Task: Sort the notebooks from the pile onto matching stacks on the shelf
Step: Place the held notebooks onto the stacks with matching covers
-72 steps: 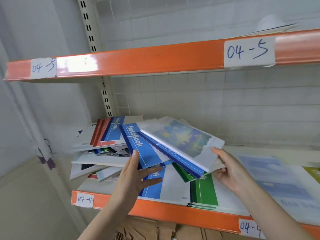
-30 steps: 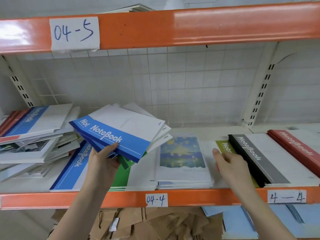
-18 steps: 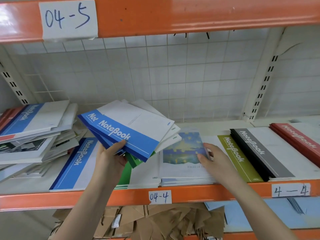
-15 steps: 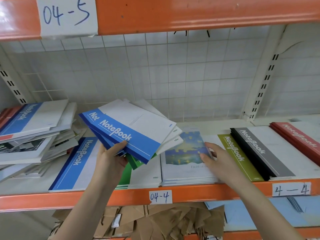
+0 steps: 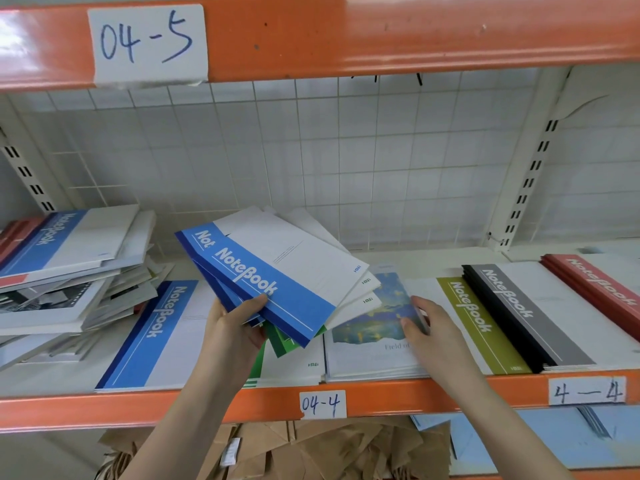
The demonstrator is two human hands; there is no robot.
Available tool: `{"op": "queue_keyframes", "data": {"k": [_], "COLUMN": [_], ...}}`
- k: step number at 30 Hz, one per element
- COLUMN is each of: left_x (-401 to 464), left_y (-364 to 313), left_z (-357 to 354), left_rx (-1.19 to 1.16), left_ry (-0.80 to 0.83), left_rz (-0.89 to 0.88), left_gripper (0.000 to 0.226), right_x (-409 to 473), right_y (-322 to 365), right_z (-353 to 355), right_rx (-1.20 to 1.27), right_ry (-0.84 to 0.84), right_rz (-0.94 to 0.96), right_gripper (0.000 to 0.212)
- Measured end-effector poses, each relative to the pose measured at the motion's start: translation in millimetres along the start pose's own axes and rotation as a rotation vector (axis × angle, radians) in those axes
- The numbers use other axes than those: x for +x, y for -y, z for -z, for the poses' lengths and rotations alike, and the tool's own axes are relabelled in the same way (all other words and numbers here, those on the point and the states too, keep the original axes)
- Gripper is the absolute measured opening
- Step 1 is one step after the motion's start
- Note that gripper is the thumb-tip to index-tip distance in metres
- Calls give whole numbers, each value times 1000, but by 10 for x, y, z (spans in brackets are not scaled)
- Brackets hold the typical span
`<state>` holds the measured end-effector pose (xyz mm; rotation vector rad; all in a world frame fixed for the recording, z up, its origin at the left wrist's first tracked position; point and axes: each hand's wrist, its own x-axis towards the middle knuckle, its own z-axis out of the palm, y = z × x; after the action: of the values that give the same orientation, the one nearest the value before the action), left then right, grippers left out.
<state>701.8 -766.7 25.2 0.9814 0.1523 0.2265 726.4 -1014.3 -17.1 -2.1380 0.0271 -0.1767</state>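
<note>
My left hand [image 5: 231, 329] grips a fan of blue-spined notebooks [image 5: 277, 271] above the shelf, with a green one [image 5: 282, 342] poking out underneath. My right hand [image 5: 431, 332] rests flat, fingers spread, on the painted-cover notebook stack [image 5: 367, 336] on the shelf. A messy pile of notebooks [image 5: 65, 271] lies at the left. Sorted stacks lie flat along the shelf: blue [image 5: 152, 336], green [image 5: 291, 370] mostly hidden under the held fan, olive [image 5: 474, 320], grey-black [image 5: 519, 310] and red [image 5: 599, 285].
The orange front beam [image 5: 104, 408] carries labels "04-4" and "4-4". An upper orange beam [image 5: 381, 29] labelled "04-5" hangs overhead. A white wire grid backs the shelf. Brown paper bags [image 5: 311, 448] and light blue sheets [image 5: 519, 441] lie below.
The painted-cover notebook left my right hand and now lies on its matching stack. My right hand slid left from the olive stack onto that stack. The left hand keeps the blue fan.
</note>
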Motion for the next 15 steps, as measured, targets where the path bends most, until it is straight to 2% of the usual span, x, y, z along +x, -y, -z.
{"op": "queue_keyframes", "data": {"k": [5, 15], "left_x": [-48, -143], "left_y": [15, 8], "left_z": [-8, 61], "left_rx": [-5, -4], "left_ry": [-2, -15], "left_rz": [17, 21], "left_gripper": [30, 27], "right_x": [9, 56], "right_y": [-22, -33], "right_z": [-41, -45], "right_rx": [11, -22], "right_ry": [-34, -87], "right_rz": [-15, 4], "right_gripper": [47, 36]}}
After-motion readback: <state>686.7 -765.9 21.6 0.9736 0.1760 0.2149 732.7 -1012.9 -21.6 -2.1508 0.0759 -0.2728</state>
